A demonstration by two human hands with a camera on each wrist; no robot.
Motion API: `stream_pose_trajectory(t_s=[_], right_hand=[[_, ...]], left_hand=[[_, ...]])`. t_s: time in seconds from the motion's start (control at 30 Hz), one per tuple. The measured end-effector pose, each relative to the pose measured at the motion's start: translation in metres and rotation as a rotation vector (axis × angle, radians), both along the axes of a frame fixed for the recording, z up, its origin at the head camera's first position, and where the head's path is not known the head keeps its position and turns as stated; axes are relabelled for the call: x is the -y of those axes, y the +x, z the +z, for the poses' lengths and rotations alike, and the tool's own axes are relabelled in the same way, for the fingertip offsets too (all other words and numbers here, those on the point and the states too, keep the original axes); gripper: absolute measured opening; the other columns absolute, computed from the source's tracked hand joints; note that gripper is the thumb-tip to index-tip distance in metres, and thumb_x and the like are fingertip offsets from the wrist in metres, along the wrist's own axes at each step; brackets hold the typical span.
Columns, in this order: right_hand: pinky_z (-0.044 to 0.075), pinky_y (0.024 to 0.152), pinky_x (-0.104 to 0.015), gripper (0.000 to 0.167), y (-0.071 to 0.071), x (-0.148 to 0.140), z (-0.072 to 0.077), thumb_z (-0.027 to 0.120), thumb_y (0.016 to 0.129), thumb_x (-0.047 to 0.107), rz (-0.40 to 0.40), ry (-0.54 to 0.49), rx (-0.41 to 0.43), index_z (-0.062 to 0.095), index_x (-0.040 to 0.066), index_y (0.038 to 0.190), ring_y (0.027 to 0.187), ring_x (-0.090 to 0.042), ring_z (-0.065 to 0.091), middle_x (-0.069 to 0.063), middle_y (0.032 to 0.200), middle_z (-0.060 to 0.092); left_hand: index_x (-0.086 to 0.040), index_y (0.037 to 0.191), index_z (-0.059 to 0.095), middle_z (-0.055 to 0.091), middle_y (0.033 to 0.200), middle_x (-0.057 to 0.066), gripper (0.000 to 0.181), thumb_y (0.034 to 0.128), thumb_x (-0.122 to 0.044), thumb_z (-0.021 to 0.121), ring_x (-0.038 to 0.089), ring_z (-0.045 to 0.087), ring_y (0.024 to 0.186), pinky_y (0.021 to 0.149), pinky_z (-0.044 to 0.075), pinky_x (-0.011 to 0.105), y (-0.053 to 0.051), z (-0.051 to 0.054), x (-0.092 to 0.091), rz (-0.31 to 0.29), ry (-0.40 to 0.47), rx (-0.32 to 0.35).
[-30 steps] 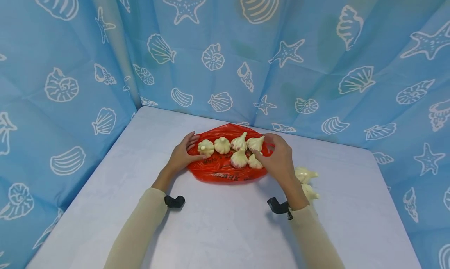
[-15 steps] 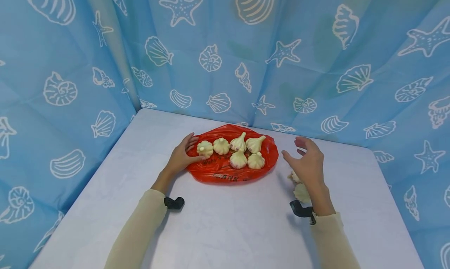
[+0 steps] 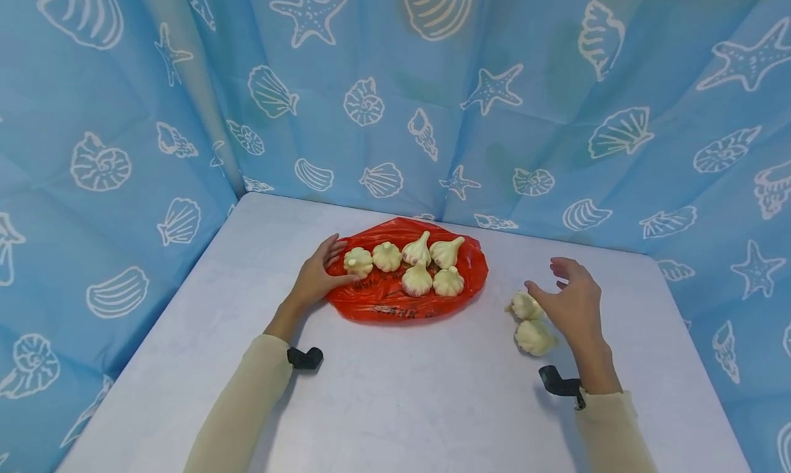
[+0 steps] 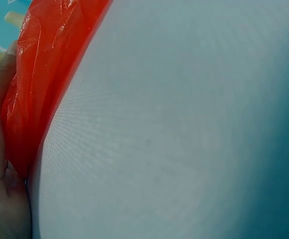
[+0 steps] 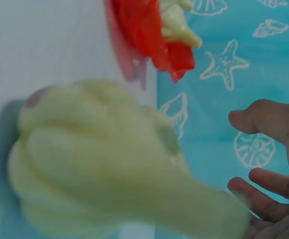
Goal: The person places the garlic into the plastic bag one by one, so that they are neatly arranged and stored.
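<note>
In the head view, a red plastic bag (image 3: 364, 305) with dark lettering lies near the back of the table. Several whitish garlic bulbs (image 3: 417, 279) sit in or on it. My left hand (image 3: 312, 278) holds the bag's left side, thumb over the red plastic beside the leftmost bulb. Two more bulbs lie on the table to the bag's right: a farther bulb (image 3: 526, 306) and a nearer bulb (image 3: 534, 338). Just right of them hovers my right hand (image 3: 575, 308), fingers spread and holding nothing. One bulb (image 5: 94, 159) looms large and blurred in the right wrist view.
The table (image 3: 408, 397) has a white cover. Behind it and along its sides hangs a blue curtain (image 3: 346, 54) with white shell and starfish prints. A black wrist mount (image 3: 305, 358) sits on the left wrist, and another black mount (image 3: 559, 382) on the right.
My right hand has left the bag's right side and moved right and nearer, past the two loose bulbs. My left hand has stayed at the bag.
</note>
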State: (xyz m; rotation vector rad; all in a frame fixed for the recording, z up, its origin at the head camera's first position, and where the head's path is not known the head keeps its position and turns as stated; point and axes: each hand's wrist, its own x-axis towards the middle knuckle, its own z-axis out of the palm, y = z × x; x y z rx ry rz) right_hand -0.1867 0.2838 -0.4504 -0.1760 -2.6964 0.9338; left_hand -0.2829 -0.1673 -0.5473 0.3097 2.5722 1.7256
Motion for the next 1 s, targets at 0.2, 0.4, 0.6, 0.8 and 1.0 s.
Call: stream_pose_trajectory(t_s=[0.2, 0.4, 0.6, 0.8, 1.0], right_hand=[[0.048, 0.093, -0.056, 0.072, 0.005, -0.006, -0.010, 0.076, 0.085, 0.036, -0.005, -0.027, 0.117, 0.045, -0.001, 0.138, 0.119, -0.043, 0.052, -0.026, 0.133, 0.052], [0.047, 0.095, -0.056, 0.075, 0.007, -0.009, -0.022, 0.076, 0.084, 0.036, 0.009, -0.031, 0.175, 0.044, -0.002, 0.139, 0.119, -0.044, 0.051, -0.028, 0.132, 0.052], [0.045, 0.095, -0.057, 0.081, 0.007, -0.011, -0.026, 0.076, 0.083, 0.042, 0.030, -0.042, 0.224, 0.041, -0.003, 0.140, 0.118, -0.044, 0.050, -0.028, 0.132, 0.052], [0.047, 0.094, -0.057, 0.094, 0.005, -0.011, -0.028, 0.074, 0.080, 0.054, 0.021, -0.070, 0.345, 0.033, -0.001, 0.145, 0.118, -0.042, 0.049, -0.028, 0.137, 0.047], [0.050, 0.088, -0.053, 0.089, 0.006, -0.012, -0.034, 0.074, 0.079, 0.054, 0.023, -0.051, 0.393, 0.040, -0.002, 0.139, 0.108, -0.038, 0.050, -0.026, 0.130, 0.051]], left_hand=[[-0.017, 0.155, 0.025, 0.045, 0.147, 0.000, 0.111, 0.0683, -0.050, 0.085, 0.019, 0.042, 0.135, 0.108, 0.038, 0.041, 0.000, 0.001, 0.001, 0.002, -0.006, 0.004], [-0.017, 0.155, 0.025, 0.045, 0.146, -0.001, 0.110, 0.0684, -0.050, 0.085, 0.019, 0.042, 0.135, 0.109, 0.038, 0.041, 0.000, 0.000, 0.001, 0.005, -0.015, 0.006], [-0.016, 0.155, 0.025, 0.045, 0.147, 0.000, 0.108, 0.0700, -0.045, 0.086, 0.019, 0.042, 0.135, 0.109, 0.037, 0.041, 0.001, 0.004, 0.000, 0.002, -0.010, 0.004], [-0.016, 0.154, 0.025, 0.045, 0.146, 0.000, 0.108, 0.0704, -0.044, 0.086, 0.019, 0.042, 0.135, 0.109, 0.038, 0.040, 0.002, 0.006, 0.000, 0.008, -0.006, 0.002], [-0.015, 0.155, 0.024, 0.044, 0.147, 0.002, 0.108, 0.0709, -0.043, 0.086, 0.020, 0.042, 0.136, 0.109, 0.037, 0.040, 0.001, 0.004, 0.001, -0.009, 0.009, -0.002]])
